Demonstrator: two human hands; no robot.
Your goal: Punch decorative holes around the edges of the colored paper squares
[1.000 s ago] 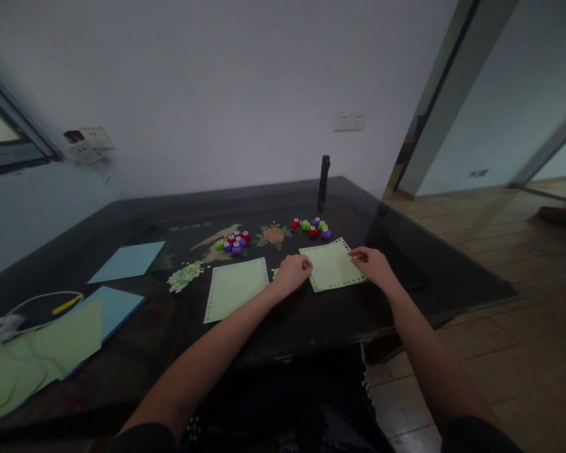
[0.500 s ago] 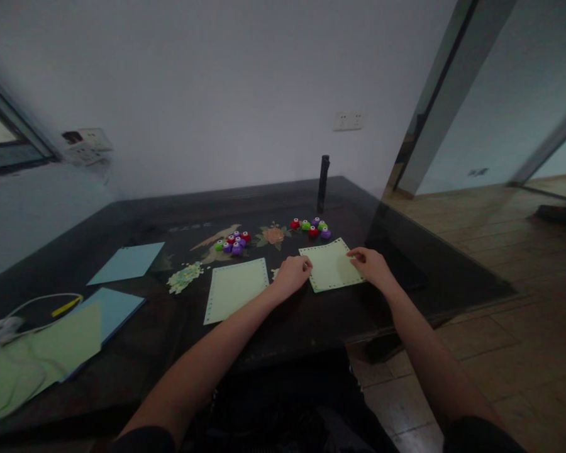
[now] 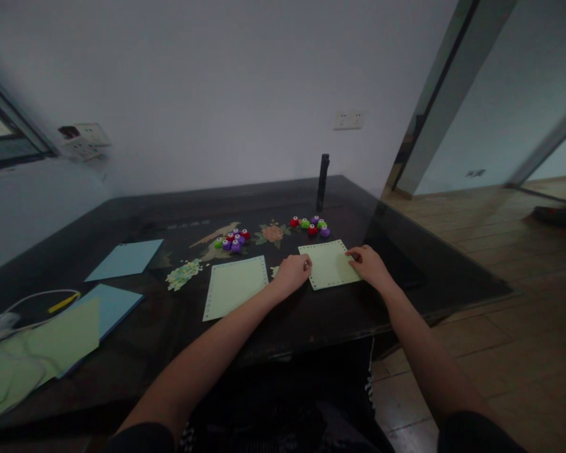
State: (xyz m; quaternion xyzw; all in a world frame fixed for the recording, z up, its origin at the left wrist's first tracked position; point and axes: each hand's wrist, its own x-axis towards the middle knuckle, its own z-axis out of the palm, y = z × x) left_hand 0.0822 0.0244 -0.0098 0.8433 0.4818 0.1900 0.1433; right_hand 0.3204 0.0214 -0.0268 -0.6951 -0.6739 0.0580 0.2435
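Note:
A pale green sheet with small marks along its edges [image 3: 332, 265] lies on the dark table between my hands. My left hand [image 3: 296, 270] is at its left edge, fingers curled together; what they hold, if anything, is hidden. Over the right edge, my right hand [image 3: 365, 263] has thumb and fingers pinched together, with nothing clear between them. A second marked sheet [image 3: 236, 283] lies left of my left hand, partly behind the forearm. Behind the sheets are two clusters of small red, green and purple pieces, one at the left [image 3: 233, 241] and one at the right [image 3: 312, 225].
Blue sheets [image 3: 127, 259] and plain green sheets [image 3: 70, 333] lie on the table's left side, beside a white cable with a yellow part [image 3: 62, 303]. A black upright object [image 3: 322, 182] stands at the back. A dark flat object [image 3: 400, 267] lies right of my right hand.
The right side of the sheet between my hands looks flatter. My right hand has shifted very slightly, and my left hand stays at the sheet's left edge. The view has moved a little.

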